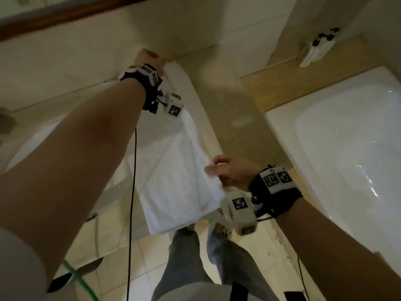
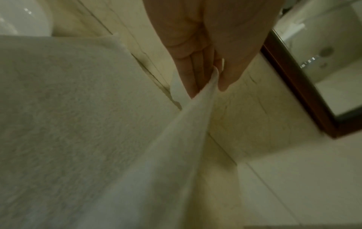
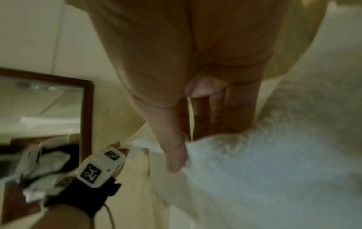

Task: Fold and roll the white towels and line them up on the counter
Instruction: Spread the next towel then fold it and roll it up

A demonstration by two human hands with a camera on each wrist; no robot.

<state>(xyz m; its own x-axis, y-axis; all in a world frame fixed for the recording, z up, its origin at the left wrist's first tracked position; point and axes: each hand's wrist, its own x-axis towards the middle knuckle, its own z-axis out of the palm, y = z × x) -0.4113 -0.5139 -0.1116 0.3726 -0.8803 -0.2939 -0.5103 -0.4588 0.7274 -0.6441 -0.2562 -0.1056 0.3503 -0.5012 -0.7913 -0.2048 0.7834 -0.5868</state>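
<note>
A white towel (image 1: 178, 166) hangs in the air between my two hands, over the beige counter (image 1: 234, 109). My left hand (image 1: 149, 59) is raised high near the wall and pinches the towel's top corner; in the left wrist view the fingers (image 2: 195, 72) and thumb clamp that corner of the towel (image 2: 78, 124). Lower down, my right hand (image 1: 230, 172) pinches the towel's right edge with thumb on top; in the right wrist view the thumb (image 3: 172, 151) presses on the towel (image 3: 264, 162). The towel's lower end dangles in front of my legs.
A white sink basin (image 1: 54, 144) lies at the left and a white bathtub (image 1: 347, 144) at the right. A mirror with a dark wooden frame (image 1: 65, 14) hangs on the tiled wall. Small items (image 1: 314, 46) sit on the far right ledge. Tiled floor is below.
</note>
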